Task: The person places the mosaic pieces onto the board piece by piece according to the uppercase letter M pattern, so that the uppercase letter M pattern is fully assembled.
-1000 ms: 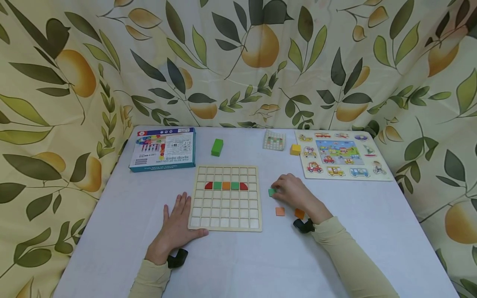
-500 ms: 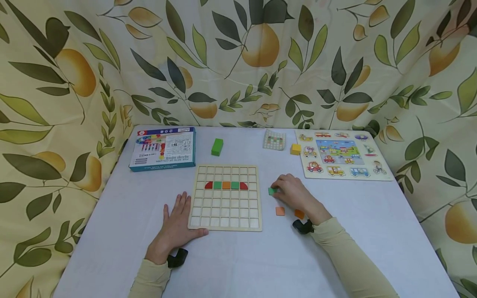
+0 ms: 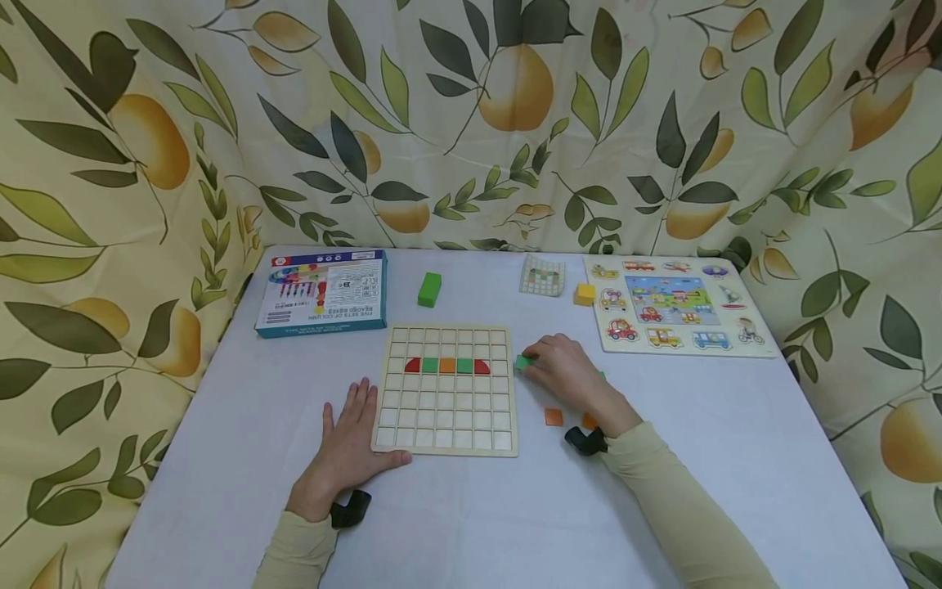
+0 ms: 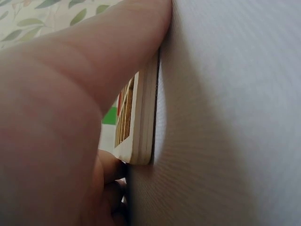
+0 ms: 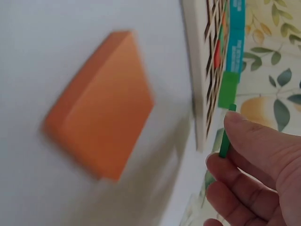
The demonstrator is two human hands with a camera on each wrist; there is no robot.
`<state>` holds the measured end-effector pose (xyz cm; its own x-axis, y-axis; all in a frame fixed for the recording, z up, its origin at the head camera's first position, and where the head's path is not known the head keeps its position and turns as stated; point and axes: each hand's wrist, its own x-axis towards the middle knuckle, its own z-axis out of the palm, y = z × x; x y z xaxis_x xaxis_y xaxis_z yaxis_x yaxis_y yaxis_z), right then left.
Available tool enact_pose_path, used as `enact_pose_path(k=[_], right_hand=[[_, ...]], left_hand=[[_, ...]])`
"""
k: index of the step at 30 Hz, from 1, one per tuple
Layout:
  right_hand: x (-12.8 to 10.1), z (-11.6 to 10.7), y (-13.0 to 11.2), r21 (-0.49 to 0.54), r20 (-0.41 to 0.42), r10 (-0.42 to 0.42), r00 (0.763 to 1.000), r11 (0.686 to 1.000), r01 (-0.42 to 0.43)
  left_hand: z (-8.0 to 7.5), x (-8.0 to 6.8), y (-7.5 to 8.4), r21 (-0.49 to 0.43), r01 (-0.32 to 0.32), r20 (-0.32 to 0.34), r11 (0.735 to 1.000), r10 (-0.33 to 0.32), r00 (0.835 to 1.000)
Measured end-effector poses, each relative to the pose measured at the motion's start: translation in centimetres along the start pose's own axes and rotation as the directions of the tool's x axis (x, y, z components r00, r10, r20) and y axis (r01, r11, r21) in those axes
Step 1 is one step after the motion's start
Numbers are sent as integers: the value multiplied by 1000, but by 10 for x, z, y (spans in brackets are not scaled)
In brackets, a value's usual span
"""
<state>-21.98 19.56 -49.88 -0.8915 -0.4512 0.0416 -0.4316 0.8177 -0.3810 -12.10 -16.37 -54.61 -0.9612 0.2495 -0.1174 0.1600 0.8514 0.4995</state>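
The board (image 3: 445, 389) holds 5 tiles in 1 row, most squares bare; the right hand (image 3: 565, 375) pinches a green tile (image 3: 524, 362) beside it, while the left hand (image 3: 346, 446) lies flat, fingers straight, against its edge.

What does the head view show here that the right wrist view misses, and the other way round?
Only the head view shows the left hand resting flat against the wooden grid board, the vehicle puzzle, the yellow cube and the row of red, green and orange tiles in the board. Only the right wrist view shows how thin the green tile is, seen edge-on between fingertips. Both show the right hand pinching that tile beside the board, an orange tile on the table, and the blue box.
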Motion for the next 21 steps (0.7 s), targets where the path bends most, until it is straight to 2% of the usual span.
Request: enact_pose_path(k=[11,21], right_hand=[[17,7,-28,26,21,-34,999,999,33],[31,23,-40,7,11,-136,991,991,136]], left_hand=[[1,0,-1,9,-7,-12,1000,7,1000],[2,0,-2,-1,-6,-16,1000,6,1000]])
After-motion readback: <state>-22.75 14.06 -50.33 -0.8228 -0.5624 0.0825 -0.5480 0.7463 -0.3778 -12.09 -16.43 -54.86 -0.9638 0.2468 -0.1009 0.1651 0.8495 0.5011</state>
